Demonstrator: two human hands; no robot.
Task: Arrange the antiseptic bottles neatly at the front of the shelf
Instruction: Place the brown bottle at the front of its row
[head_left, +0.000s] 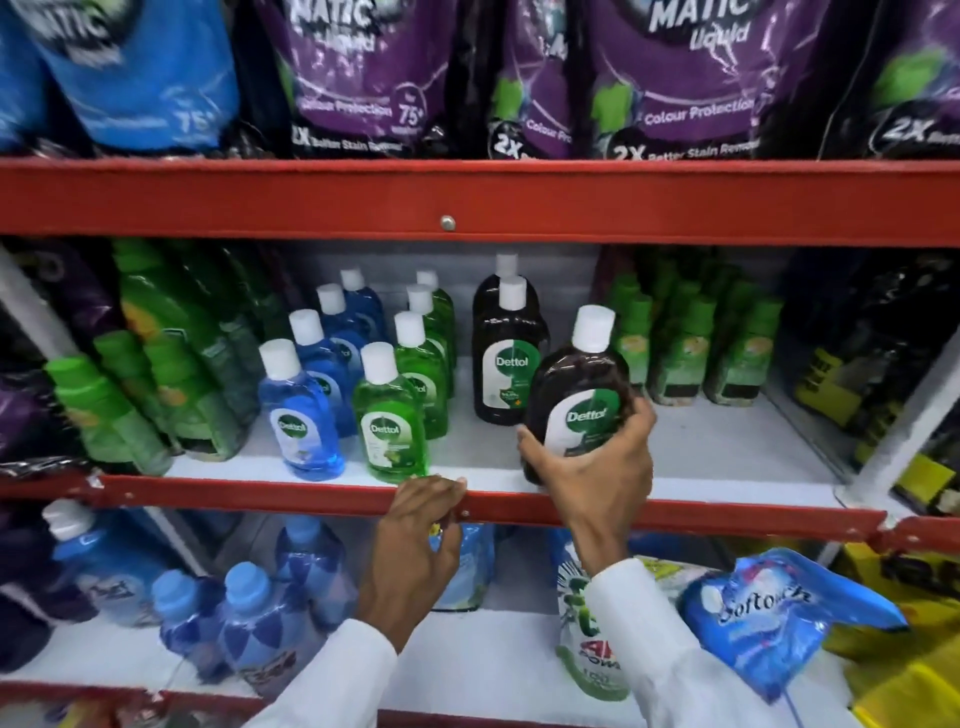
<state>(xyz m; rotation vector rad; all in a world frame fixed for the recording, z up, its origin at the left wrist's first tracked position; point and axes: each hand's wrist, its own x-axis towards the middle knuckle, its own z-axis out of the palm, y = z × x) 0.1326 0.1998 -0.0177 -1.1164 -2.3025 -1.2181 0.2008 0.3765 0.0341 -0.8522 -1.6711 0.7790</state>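
Note:
My right hand (597, 462) grips a brown Dettol bottle (579, 384) with a white cap, tilted left, at the front of the white middle shelf (701, 447). Two more brown Dettol bottles (506, 358) stand one behind the other further back. To their left runs a row of green Dettol bottles (390, 426) and beside it a row of blue Dettol bottles (304, 415), each running from front to back. My left hand (415, 540) rests with its fingers curled over the red front rail (260, 493) of the shelf, holding no bottle.
Green-capped bottles (156, 384) crowd the shelf's left and more green bottles (691, 338) stand at the right rear. Purple and blue detergent pouches (363, 78) fill the shelf above. Below lie blue bottles (244, 618) and a blue Softouch pouch (769, 613).

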